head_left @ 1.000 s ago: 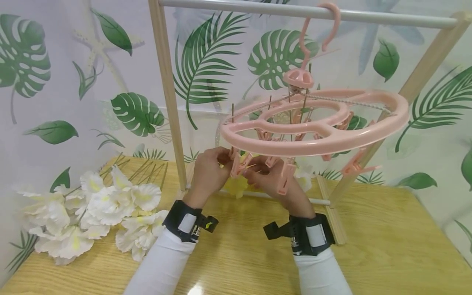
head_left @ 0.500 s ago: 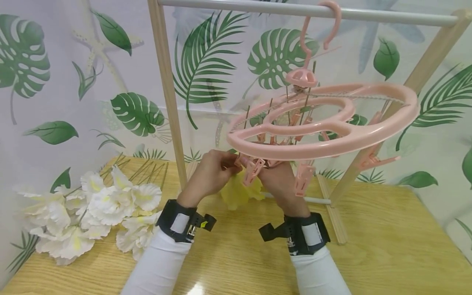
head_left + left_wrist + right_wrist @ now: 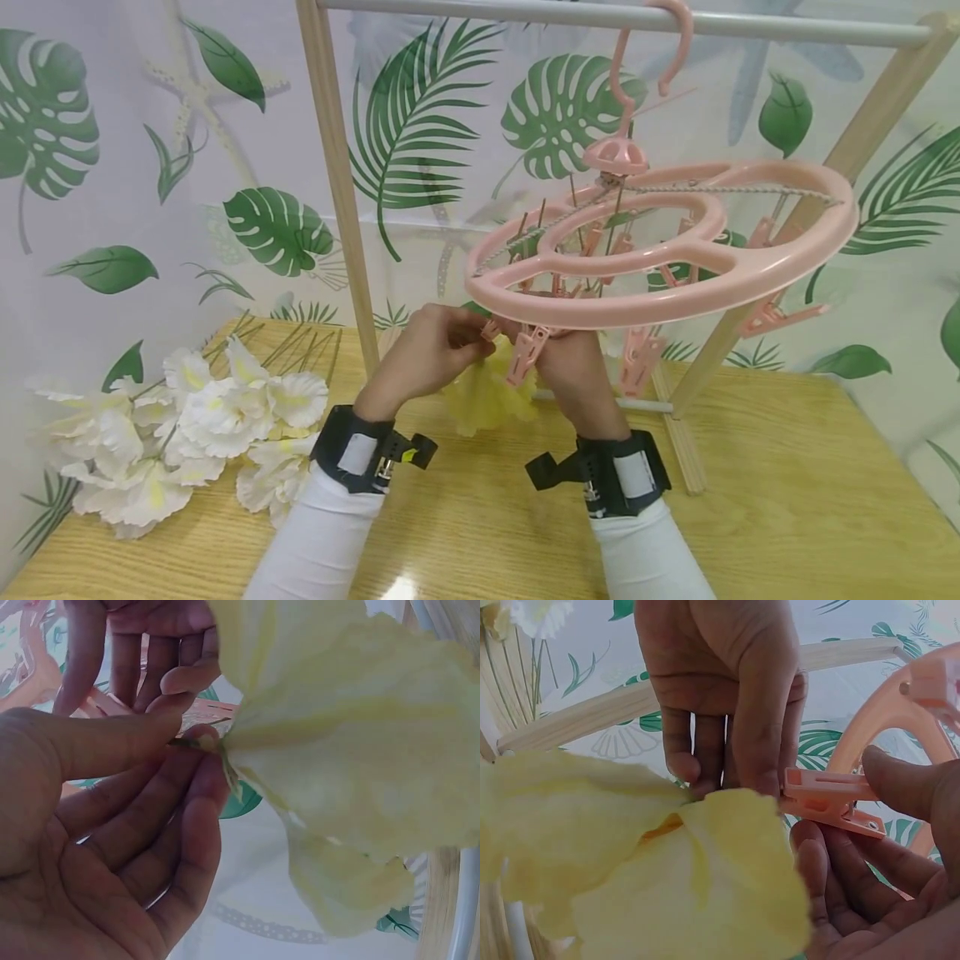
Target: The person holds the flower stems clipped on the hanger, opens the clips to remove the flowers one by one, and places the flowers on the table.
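Observation:
My left hand (image 3: 427,354) pinches the short stem right behind the head of a yellow artificial flower (image 3: 352,742), between thumb and fingers. The flower hangs petals-down beneath a pink round clip hanger (image 3: 675,307). In the right wrist view, my right hand (image 3: 900,892) holds a pink clothes peg (image 3: 829,799) of that hanger, thumb above and fingers below its handle end. The peg's other end is at my left fingertips, beside the stem. Whether its jaws have the stem between them is hidden. In the head view the ring partly covers the right hand (image 3: 581,379).
The hanger's hook (image 3: 678,42) hangs from a grey rail (image 3: 495,12) on a wooden stand (image 3: 333,183). Several other pegs (image 3: 527,354) dangle around the ring, and thin stems poke up through it. White artificial flowers (image 3: 225,408) lie on the wooden table (image 3: 465,533) at left.
The hanger has swung and turned to the right. The left hand has shifted slightly left and the yellow flower shows more below the hands. The right hand is now more hidden behind the ring.

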`<action>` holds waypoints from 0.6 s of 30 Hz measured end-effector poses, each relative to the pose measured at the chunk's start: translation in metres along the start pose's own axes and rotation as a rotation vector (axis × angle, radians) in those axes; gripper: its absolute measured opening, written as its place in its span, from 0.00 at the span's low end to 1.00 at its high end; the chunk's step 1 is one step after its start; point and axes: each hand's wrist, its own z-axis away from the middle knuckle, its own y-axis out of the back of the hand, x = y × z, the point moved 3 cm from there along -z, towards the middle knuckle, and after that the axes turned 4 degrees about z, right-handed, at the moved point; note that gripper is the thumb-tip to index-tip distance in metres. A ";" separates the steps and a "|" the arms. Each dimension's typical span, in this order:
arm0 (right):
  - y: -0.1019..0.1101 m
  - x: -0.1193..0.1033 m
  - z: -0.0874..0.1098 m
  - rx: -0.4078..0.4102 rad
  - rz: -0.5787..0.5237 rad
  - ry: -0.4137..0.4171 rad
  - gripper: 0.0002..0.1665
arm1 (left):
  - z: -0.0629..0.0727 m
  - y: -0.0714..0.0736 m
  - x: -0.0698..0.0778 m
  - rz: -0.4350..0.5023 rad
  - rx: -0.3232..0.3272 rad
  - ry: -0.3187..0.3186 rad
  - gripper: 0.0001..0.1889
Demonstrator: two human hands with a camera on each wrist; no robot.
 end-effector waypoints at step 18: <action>0.000 -0.001 0.003 0.073 0.034 -0.047 0.18 | 0.003 0.007 -0.004 0.149 -0.023 0.077 0.08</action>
